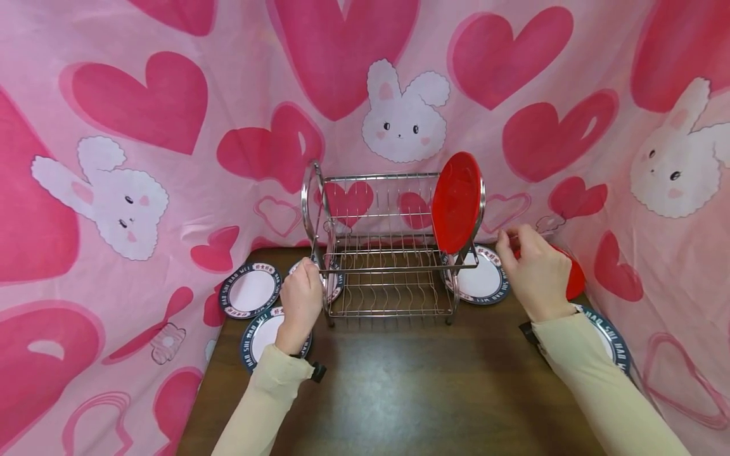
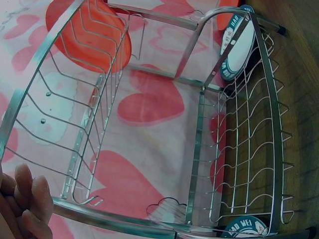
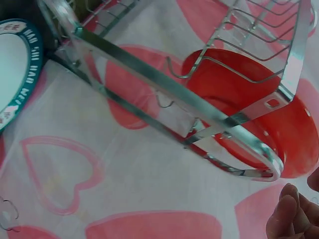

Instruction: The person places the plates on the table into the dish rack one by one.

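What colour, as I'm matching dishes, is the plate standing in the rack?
The plate is red, clearest in the head view.

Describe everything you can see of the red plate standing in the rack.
The red plate is round, plain and slightly glossy, and looks like plastic. No damage shows on the visible parts. It stands on edge, a little tilted, at the right end of the upper tier of the metal rack. Thin wires cross it in the wrist views and seem to support it; exact contact points are unclear. Neither hand appears to hold it.
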`<state>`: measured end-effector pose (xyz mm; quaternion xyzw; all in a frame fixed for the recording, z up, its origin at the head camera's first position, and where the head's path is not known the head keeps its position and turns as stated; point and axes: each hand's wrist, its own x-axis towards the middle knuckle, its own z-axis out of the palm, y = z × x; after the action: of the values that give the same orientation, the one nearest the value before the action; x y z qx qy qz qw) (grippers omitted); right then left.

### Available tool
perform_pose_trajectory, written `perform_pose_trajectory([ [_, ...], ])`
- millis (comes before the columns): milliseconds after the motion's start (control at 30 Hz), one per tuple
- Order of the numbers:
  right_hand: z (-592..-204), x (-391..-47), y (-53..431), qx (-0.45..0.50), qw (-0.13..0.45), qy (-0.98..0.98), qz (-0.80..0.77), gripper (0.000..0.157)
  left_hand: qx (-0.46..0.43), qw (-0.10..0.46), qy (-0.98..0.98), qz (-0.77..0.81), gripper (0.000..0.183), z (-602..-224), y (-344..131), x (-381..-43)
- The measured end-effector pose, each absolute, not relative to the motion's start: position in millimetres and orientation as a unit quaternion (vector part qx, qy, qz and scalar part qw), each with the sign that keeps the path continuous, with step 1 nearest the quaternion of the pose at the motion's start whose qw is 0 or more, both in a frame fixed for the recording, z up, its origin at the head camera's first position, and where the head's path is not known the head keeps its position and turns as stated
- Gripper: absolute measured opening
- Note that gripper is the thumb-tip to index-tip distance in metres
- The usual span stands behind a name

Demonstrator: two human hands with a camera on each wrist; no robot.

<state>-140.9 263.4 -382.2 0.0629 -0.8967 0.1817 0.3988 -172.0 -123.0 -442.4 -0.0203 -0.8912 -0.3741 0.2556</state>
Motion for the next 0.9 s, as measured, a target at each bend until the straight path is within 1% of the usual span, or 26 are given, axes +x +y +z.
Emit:
perform_pose_trajectory([
  [400,-397.9,-112.3,287.1,0.027,0.372,-0.910,0.184,0.022,-0.022,0.257,-0.892,-0.371,0.038,-443.9,-122.6,-172.2],
  [700,-415.1,-90.1,308.1,-0.004,0.341,-0.923,0.177,0.023,-0.027,0.255,-0.891,-0.373,0.038,-444.5,-122.1,-171.8],
  [900,-427.2,-79.9,320.6,-0.023,0.327,-0.929,0.171,0.021,-0.019,0.265,-0.892,-0.365,0.038,-444.9,-122.7,-172.4],
])
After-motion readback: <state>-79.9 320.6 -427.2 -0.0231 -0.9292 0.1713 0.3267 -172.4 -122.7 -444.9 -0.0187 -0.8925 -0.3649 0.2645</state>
